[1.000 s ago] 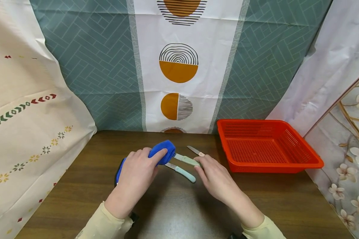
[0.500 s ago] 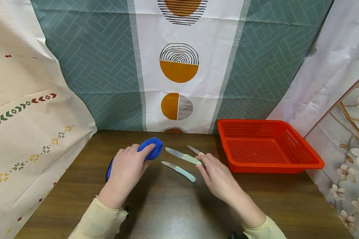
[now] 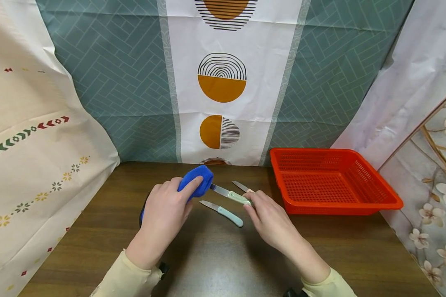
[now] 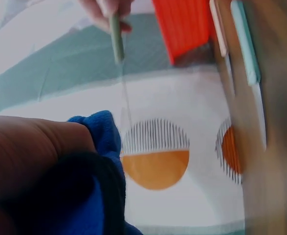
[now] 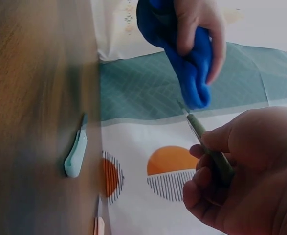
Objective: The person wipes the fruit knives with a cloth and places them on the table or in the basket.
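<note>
My right hand (image 3: pixel 271 216) grips a small knife by its pale green handle (image 3: pixel 239 198), the blade pointing left above the table. In my left hand (image 3: pixel 167 214) is a folded blue cloth (image 3: pixel 197 181), pinched between thumb and fingers. The cloth's end sits right at the tip of the blade in the head view, and the right wrist view shows the cloth (image 5: pixel 197 83) close over the blade. A knife with a light blue handle (image 3: pixel 230 216) lies on the table below. Beyond it, a knife with a pale pink handle lies partly hidden behind my right hand; its blade (image 3: pixel 239 185) shows.
A red perforated plastic basket (image 3: pixel 338 208) stands at the back right of the brown wooden table (image 3: pixel 96 247). Patterned cloths (image 3: pixel 134 82) hang behind the table and along both sides.
My left hand and the cloth drew left off the green-handled knife's blade, baring it, then came back right to the blade tip. The right hand stays nearly still.
</note>
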Demonstrator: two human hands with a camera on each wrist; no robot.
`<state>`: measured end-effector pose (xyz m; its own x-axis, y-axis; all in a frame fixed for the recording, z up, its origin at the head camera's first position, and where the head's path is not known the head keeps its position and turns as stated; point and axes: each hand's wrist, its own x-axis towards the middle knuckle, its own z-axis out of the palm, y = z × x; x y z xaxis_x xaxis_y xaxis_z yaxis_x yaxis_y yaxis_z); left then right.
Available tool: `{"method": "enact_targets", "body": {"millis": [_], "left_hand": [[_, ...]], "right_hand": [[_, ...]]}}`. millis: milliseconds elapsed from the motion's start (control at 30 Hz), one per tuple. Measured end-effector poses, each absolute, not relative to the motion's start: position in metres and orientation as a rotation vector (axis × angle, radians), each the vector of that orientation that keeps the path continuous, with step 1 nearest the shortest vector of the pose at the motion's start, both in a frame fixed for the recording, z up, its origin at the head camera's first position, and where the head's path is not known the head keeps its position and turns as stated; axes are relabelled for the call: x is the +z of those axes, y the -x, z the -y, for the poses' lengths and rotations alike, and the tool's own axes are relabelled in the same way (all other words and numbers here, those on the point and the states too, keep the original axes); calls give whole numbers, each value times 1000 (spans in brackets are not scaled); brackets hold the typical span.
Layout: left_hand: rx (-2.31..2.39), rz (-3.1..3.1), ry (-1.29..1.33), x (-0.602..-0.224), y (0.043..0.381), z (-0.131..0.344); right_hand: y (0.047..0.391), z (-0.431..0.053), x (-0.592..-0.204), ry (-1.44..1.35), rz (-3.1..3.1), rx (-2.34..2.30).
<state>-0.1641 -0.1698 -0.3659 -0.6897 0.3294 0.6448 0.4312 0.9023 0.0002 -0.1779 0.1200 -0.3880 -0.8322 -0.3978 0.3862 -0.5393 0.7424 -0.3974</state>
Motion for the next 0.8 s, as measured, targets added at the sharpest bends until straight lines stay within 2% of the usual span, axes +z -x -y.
{"method": "enact_targets", "body": {"millis": [300, 800], "left_hand": [[-164, 2366, 651, -374, 155, 143], [-158, 2334, 688, -378, 151, 138]], "right_hand": [[177, -118, -388, -714, 2701, 734], [174, -115, -388, -765, 2668, 709]]}}
